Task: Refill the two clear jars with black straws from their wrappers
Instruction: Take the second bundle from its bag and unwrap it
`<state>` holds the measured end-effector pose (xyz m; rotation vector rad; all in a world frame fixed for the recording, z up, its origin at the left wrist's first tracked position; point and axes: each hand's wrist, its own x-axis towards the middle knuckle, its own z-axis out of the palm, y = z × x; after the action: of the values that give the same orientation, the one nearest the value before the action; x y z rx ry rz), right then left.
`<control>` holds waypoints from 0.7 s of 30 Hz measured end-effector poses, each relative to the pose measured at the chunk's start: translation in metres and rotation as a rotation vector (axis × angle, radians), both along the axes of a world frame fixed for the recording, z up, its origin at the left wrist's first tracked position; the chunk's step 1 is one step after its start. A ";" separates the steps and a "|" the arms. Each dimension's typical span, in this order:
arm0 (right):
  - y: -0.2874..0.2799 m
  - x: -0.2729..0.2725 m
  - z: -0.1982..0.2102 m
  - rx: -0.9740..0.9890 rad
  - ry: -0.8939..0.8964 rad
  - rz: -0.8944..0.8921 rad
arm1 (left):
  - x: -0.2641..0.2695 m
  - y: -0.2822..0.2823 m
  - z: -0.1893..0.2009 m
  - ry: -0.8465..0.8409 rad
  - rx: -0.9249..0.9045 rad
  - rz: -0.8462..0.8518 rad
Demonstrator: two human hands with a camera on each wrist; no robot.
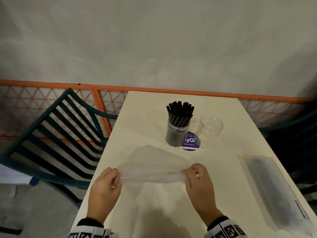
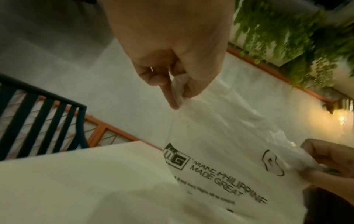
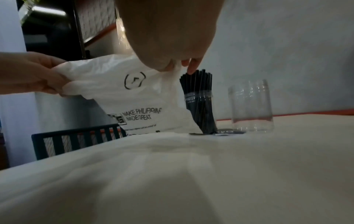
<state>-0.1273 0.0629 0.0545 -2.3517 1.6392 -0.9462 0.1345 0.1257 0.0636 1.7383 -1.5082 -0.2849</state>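
A limp, empty white plastic wrapper (image 1: pixel 152 166) with black print is stretched between my hands above the near half of the table. My left hand (image 1: pixel 109 179) pinches its left end, my right hand (image 1: pixel 193 174) pinches its right end. The print on the wrapper (image 2: pixel 220 178) (image 3: pixel 134 103) shows in both wrist views. Behind it stands a clear jar full of black straws (image 1: pixel 178 124) (image 3: pixel 199 104). To its right is an empty clear jar (image 1: pixel 208 131) (image 3: pixel 252 106). A second, full wrapper of black straws (image 1: pixel 276 189) lies along the table's right edge.
The white table (image 1: pixel 154 208) carries a round purple sticker (image 1: pixel 190 143) between the jars. A dark slatted chair (image 1: pixel 56 140) stands at the left, another dark chair (image 1: pixel 295 138) at the right. An orange lattice rail (image 1: pixel 51 93) and a grey wall lie behind.
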 end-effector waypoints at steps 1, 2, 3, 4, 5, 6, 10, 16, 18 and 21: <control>0.001 0.001 -0.006 0.040 0.064 0.030 | 0.001 0.000 -0.008 -0.036 0.055 0.024; 0.004 0.001 -0.015 0.116 0.133 0.099 | 0.002 0.002 -0.017 -0.055 0.133 0.044; 0.007 0.001 -0.021 0.197 0.200 0.184 | 0.004 0.005 -0.028 -0.068 0.230 0.049; 0.009 -0.001 -0.027 0.274 0.252 0.272 | 0.007 0.009 -0.038 -0.087 0.322 0.041; 0.012 -0.001 -0.029 0.372 0.278 0.342 | 0.010 0.015 -0.046 -0.115 0.403 0.007; 0.015 0.002 -0.030 0.431 0.287 0.387 | 0.014 0.020 -0.051 -0.150 0.482 -0.059; 0.011 0.022 -0.049 0.474 0.293 0.348 | 0.013 0.029 -0.031 -0.234 0.659 -0.175; 0.012 0.036 -0.079 0.666 0.667 0.325 | -0.046 -0.002 -0.023 -0.396 0.171 -0.233; 0.017 0.033 -0.086 0.629 0.675 0.379 | -0.063 -0.015 -0.041 -0.517 0.258 -0.285; 0.018 0.026 -0.093 0.481 0.686 0.415 | -0.062 -0.024 -0.080 -0.583 0.453 -0.318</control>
<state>-0.1016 0.0806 -0.0385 -2.6080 1.2317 0.3391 0.0724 0.1019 -0.0165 2.0357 -2.2924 -0.3147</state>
